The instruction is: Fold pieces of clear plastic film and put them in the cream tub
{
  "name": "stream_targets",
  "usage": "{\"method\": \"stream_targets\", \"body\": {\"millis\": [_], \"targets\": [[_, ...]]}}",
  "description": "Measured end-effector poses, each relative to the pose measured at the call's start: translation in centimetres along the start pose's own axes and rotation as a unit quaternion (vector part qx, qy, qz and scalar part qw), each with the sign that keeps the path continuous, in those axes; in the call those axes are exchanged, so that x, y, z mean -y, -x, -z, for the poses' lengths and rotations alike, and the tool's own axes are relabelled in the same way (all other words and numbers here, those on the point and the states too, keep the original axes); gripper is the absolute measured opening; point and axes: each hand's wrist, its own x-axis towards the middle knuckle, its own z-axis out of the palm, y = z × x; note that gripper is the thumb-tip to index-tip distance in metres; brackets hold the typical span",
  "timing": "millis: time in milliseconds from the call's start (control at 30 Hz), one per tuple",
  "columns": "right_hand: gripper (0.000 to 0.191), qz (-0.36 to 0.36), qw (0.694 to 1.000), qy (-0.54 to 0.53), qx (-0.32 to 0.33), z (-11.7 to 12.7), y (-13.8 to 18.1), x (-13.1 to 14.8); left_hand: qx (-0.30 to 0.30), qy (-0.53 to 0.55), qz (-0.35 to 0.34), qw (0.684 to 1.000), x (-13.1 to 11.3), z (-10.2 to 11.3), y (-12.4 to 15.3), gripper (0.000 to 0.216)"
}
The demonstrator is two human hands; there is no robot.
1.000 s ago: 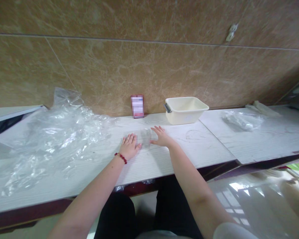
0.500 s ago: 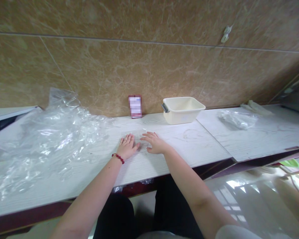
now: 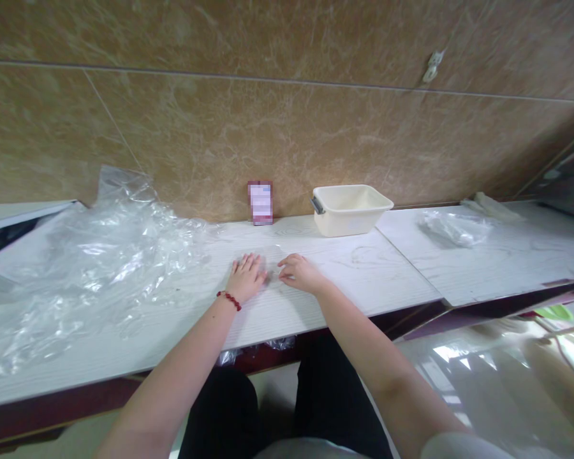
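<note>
A thin clear plastic bag [image 3: 270,252] lies flat on the white wood-grain table [image 3: 358,280], its outline hard to see. My left hand [image 3: 247,276], with a red bead bracelet [image 3: 229,299] at the wrist, rests flat on the bag's left part, fingers spread. At the bag's right edge, my right hand [image 3: 302,273] has its fingers curled in and the thumb drawn toward them, pinching the film there; the exact grip is too faint to make out.
A large heap of clear plastic bags [image 3: 119,242] covers the table's left side. By the wall stand a red-framed card [image 3: 261,203] and a cream plastic bin [image 3: 351,220] with a grey handle. Farther right lies another clear plastic bundle [image 3: 456,228].
My right hand's fingers have drawn together from a spread pose, at the bag's right edge. My left hand stays flat. The view has shifted slightly.
</note>
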Motion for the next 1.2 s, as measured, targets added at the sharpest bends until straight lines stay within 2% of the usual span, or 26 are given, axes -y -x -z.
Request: {"method": "stream_targets", "body": {"millis": [67,133,200,300,467,667,767,900,1033,1100,1200], "targets": [[0.009,0.005,1.0,-0.006,-0.001,-0.1,0.0,-0.1,-0.03,0.016,-0.047,0.998,-0.1,0.7,0.3,0.049],[0.01,0.014,1.0,-0.014,0.0,-0.1,0.1,-0.3,-0.04,0.042,-0.122,0.991,-0.2,1.3,0.5,0.038],[0.011,0.015,1.0,-0.021,-0.007,-0.1,0.2,-0.6,-0.031,0.072,-0.189,0.979,-0.3,1.5,0.6,0.028],[0.012,0.001,0.999,-0.03,-0.033,0.0,0.4,-1.0,-0.015,0.11,-0.227,0.967,-0.5,1.3,0.6,0.02],[0.013,-0.001,0.998,-0.044,-0.036,0.3,0.5,-0.8,-0.007,0.169,-0.203,0.964,-1.0,1.0,0.3,0.021],[0.031,-0.006,0.999,-0.041,-0.023,0.5,0.4,0.0,0.003,0.213,-0.107,0.971,-1.6,1.8,0.5,0.022],[0.019,-0.012,0.999,-0.036,-0.027,0.2,0.1,0.1,0.0,0.225,-0.083,0.971,-1.7,2.0,0.6,0.024],[0.01,0.004,0.998,-0.045,-0.043,-0.1,-0.4,0.1,-0.021,0.17,-0.107,0.979,-1.6,1.6,0.6,0.038],[0.009,0.017,0.996,-0.058,-0.07,0.2,-0.6,0.3,-0.004,0.105,-0.099,0.99,-1.3,1.2,0.4,0.037],[0.014,0.006,0.993,-0.066,-0.101,0.4,-0.6,0.3,0.006,0.114,-0.087,0.99,-1.2,1.3,0.3,0.037],[0.035,-0.036,0.984,-0.087,-0.152,0.7,-0.3,0.1,0.004,0.166,-0.065,0.984,-1.2,2.2,0.3,0.037]]}}
